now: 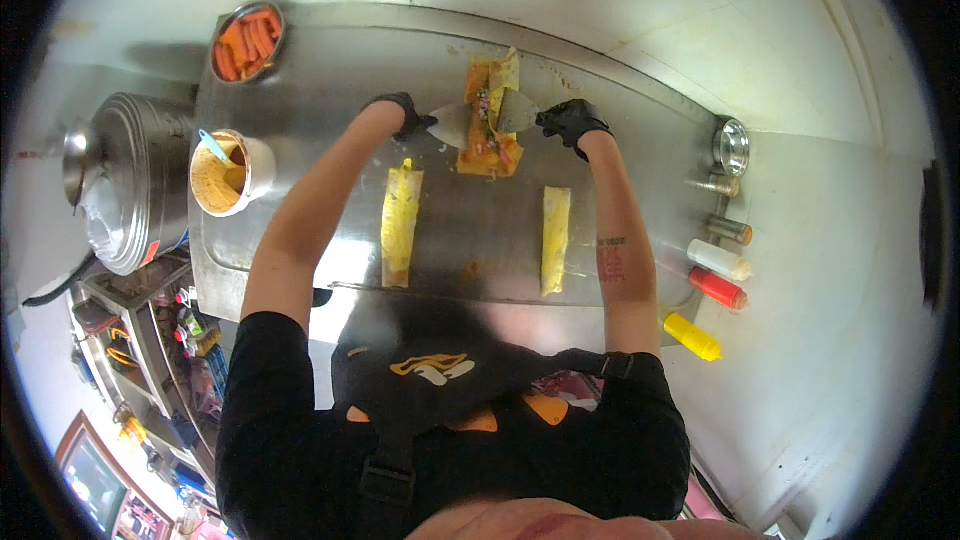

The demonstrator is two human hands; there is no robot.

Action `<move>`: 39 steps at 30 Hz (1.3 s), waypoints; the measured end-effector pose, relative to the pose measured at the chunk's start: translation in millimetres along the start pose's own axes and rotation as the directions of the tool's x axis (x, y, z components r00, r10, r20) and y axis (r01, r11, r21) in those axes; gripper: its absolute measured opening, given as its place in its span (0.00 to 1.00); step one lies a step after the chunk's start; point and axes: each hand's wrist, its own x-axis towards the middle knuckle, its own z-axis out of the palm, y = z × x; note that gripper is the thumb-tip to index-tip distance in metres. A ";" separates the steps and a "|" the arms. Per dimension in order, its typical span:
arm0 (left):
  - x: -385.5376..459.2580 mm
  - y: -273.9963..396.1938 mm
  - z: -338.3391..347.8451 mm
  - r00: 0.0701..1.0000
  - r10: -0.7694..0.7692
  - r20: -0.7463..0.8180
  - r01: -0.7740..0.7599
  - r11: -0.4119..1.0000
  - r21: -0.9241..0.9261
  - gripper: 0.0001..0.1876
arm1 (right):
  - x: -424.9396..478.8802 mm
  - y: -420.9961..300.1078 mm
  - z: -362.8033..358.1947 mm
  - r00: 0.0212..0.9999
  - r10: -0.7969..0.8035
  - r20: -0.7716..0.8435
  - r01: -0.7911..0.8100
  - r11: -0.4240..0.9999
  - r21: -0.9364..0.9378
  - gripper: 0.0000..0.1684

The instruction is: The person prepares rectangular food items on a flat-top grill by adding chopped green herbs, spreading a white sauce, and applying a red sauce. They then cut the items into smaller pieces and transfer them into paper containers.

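Observation:
In my black-gloved left hand (401, 116) is a metal scraper (450, 126), its blade against the left edge of a thin egg pancake (475, 157). My right hand (576, 124), also gloved in black, grips a second scraper (517, 112), whose blade rests at the pancake's right flap. That flap is partly folded inward. Sauce coats the pancake's surface, and chopped filling (486, 101) runs down its middle. Nearer to me on the griddle (472, 240) lie two folded pancake rolls, the left roll (403, 229) and the right roll (556, 240), apart from both hands.
A bowl of sausages (249, 43) stands at the back left corner. Below it, a white tub (259, 176) holds brown sauce and a blue-handled brush (216, 148). A large steel pot (161, 180) is farther left. Squeeze bottles (718, 288), shakers (729, 229) and a metal bowl (732, 146) line the right edge.

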 end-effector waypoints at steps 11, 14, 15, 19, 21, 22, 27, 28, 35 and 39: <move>15.6 46.3 -19.0 0.990 -0.030 0.136 0.034 0.999 -0.031 0.39 | -19.7 69.1 6.8 0.997 0.067 -0.048 -0.037 0.883 0.468 0.19; 25.3 42.4 -9.4 0.996 -0.050 0.075 0.055 0.996 -0.065 0.39 | -12.7 95.2 32.5 0.992 0.017 -0.125 0.044 0.884 0.465 0.17; 22.8 44.5 -11.6 0.993 -0.054 0.104 0.061 0.996 -0.063 0.39 | -15.7 96.7 38.3 0.990 -0.011 -0.138 0.073 0.888 0.454 0.16; 17.4 44.3 -17.0 0.991 -0.079 0.105 0.083 0.996 -0.029 0.39 | -54.3 79.9 45.8 0.999 -0.049 -0.023 0.054 0.862 0.504 0.16; 21.8 40.8 -14.5 0.995 -0.073 0.063 0.073 0.997 0.009 0.36 | -69.3 76.2 35.7 0.998 -0.039 0.043 0.010 0.838 0.545 0.16; 25.4 36.7 -15.3 0.997 -0.068 0.044 0.067 0.997 0.031 0.35 | -66.5 84.5 30.1 0.997 -0.054 0.056 0.015 0.839 0.544 0.16; 29.3 33.7 -27.8 0.998 -0.022 0.052 0.023 1.000 -0.008 0.35 | -8.5 127.3 7.8 0.999 -0.039 0.035 0.016 0.861 0.508 0.15; 22.8 41.7 -32.6 0.998 -0.027 0.050 0.028 0.999 -0.019 0.35 | -3.7 118.2 0.2 0.998 -0.034 0.055 0.004 0.881 0.473 0.15; 25.0 53.6 -33.3 0.998 -0.052 0.029 0.053 0.998 -0.036 0.34 | 49.9 86.2 10.4 0.975 -0.155 0.157 0.055 0.859 0.509 0.14; 19.5 4.9 -32.6 0.995 -0.088 0.038 0.091 0.993 -0.074 0.34 | 35.8 75.4 5.6 0.971 -0.169 0.168 0.061 0.858 0.510 0.15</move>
